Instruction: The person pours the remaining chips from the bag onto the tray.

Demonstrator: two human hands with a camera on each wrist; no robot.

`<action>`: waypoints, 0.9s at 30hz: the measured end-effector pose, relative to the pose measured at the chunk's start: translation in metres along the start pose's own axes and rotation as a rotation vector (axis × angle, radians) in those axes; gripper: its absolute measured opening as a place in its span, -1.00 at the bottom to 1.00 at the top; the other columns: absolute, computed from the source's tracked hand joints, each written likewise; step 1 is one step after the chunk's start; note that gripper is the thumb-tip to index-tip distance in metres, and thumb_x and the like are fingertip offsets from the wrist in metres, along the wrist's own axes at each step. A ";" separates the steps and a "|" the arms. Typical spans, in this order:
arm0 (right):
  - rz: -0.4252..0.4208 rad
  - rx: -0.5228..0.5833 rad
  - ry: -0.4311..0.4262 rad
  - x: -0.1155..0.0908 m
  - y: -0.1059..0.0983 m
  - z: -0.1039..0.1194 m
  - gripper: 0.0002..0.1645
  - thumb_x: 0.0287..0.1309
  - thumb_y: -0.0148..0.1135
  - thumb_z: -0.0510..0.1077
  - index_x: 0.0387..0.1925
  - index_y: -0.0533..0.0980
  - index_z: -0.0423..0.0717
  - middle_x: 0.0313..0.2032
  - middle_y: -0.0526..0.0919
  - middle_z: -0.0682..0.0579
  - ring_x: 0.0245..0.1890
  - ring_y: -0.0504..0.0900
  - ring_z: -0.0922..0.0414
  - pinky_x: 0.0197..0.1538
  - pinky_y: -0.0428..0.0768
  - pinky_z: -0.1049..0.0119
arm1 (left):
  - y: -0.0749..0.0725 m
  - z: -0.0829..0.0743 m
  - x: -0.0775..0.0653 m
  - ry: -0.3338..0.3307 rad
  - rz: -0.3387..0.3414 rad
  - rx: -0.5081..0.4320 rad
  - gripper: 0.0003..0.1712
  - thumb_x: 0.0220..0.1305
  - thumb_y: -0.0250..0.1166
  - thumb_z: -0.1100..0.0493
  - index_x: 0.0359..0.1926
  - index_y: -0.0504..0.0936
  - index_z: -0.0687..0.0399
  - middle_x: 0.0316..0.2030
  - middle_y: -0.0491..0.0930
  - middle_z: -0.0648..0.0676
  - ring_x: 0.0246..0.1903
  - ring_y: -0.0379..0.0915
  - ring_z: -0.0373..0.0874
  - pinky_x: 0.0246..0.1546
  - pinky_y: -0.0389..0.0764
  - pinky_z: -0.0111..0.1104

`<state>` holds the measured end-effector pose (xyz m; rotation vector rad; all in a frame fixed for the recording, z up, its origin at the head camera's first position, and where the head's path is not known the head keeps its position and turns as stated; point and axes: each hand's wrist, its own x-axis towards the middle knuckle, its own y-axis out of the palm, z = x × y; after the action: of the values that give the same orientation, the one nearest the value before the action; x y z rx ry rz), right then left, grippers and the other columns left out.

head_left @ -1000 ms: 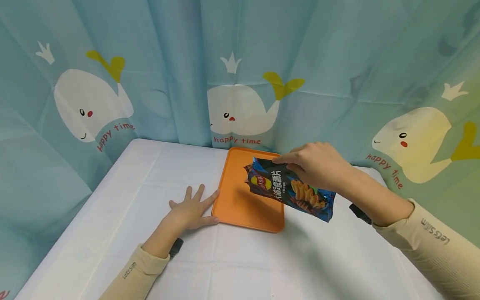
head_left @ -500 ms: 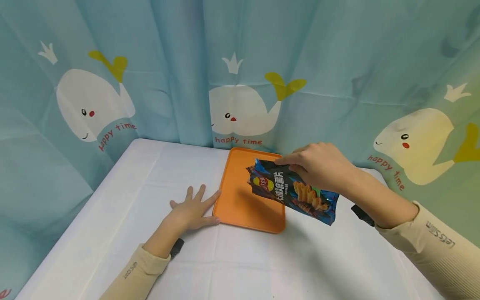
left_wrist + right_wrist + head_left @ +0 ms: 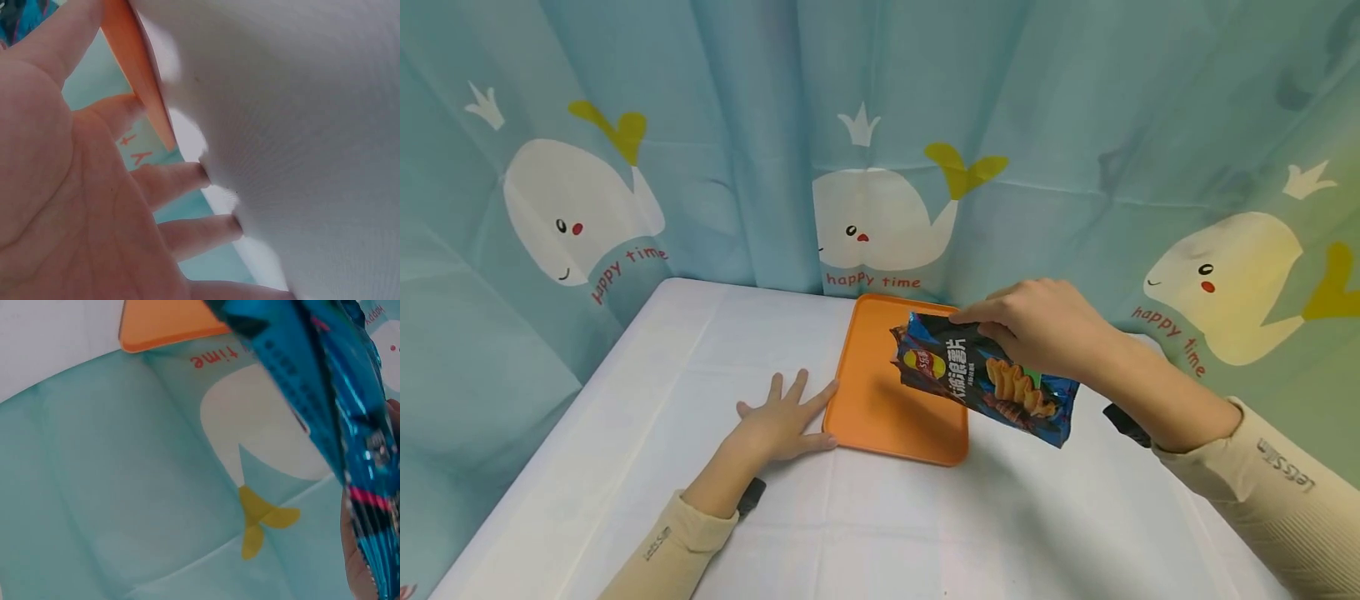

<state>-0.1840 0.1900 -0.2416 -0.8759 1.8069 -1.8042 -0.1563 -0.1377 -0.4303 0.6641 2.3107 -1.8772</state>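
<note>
head view has the orange tray (image 3: 872, 367) lying flat on a white-covered table (image 3: 760, 325), and everything else can be placed from it. at the tray's left side is the left hand (image 3: 778, 425), palm down with its fingers spread wide and holding nothing; index finger and thumb reach the tray's edge, and the left wrist view shows the other fingertips on the white cover. the right hand (image 3: 1037, 329) is raised to the right of the tray, fingers bent, gripping a dark blue chip bag (image 3: 955, 367) by its upper edge. the bag hangs above the tray's right part and reaches past that side, sloping down to the right, its printed front showing a yellow-and-red logo, white characters and ridged chips. a shadow falls on the tray below. beyond the tray hangs a light blue curtain (image 3: 760, 167) with white whales and "happy time" in red. beige sleeves (image 3: 688, 533) cover both forearms.
</note>
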 end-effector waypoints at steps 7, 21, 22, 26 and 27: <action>0.007 0.015 0.015 -0.001 -0.001 0.000 -0.59 0.26 0.29 -0.26 0.05 0.69 0.22 -0.19 0.79 0.09 -0.71 0.30 0.26 -0.66 0.20 0.36 | 0.000 0.001 0.002 0.002 -0.004 0.006 0.01 0.20 0.20 -0.47 0.57 0.02 -0.40 0.57 -0.13 0.28 0.49 -0.31 0.48 0.00 0.02 0.66; 0.003 0.009 0.005 -0.001 -0.003 0.000 -0.59 0.26 0.29 -0.26 0.04 0.69 0.24 -0.19 0.79 0.09 -0.70 0.32 0.26 -0.66 0.22 0.36 | 0.001 0.003 0.003 0.004 -0.001 0.001 0.02 0.21 0.19 -0.48 0.57 0.01 -0.40 0.57 -0.15 0.28 0.49 -0.32 0.49 -0.01 0.02 0.66; 0.008 0.007 0.005 0.000 -0.003 0.000 -0.60 0.26 0.30 -0.26 0.04 0.69 0.24 -0.19 0.79 0.09 -0.69 0.34 0.26 -0.66 0.23 0.36 | 0.001 0.004 0.004 0.005 -0.001 0.003 0.02 0.21 0.19 -0.48 0.57 0.00 -0.40 0.57 -0.15 0.28 0.49 -0.32 0.49 -0.01 0.02 0.66; 0.009 0.013 0.008 -0.001 -0.003 0.000 -0.60 0.26 0.29 -0.26 0.05 0.69 0.24 -0.20 0.79 0.09 -0.71 0.32 0.26 -0.66 0.22 0.36 | 0.002 0.004 0.004 0.006 0.000 0.006 0.02 0.21 0.19 -0.48 0.57 0.00 -0.40 0.57 -0.15 0.28 0.49 -0.32 0.49 -0.01 0.03 0.66; 0.010 0.014 0.006 -0.001 -0.002 0.000 -0.60 0.26 0.29 -0.26 0.04 0.69 0.23 -0.21 0.79 0.09 -0.71 0.32 0.27 -0.66 0.22 0.36 | 0.002 0.004 0.004 0.007 -0.001 0.006 0.02 0.21 0.19 -0.48 0.57 0.00 -0.40 0.57 -0.15 0.28 0.49 -0.32 0.49 -0.01 0.03 0.66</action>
<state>-0.1827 0.1909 -0.2393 -0.8558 1.7966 -1.8132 -0.1599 -0.1397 -0.4343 0.6710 2.3110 -1.8866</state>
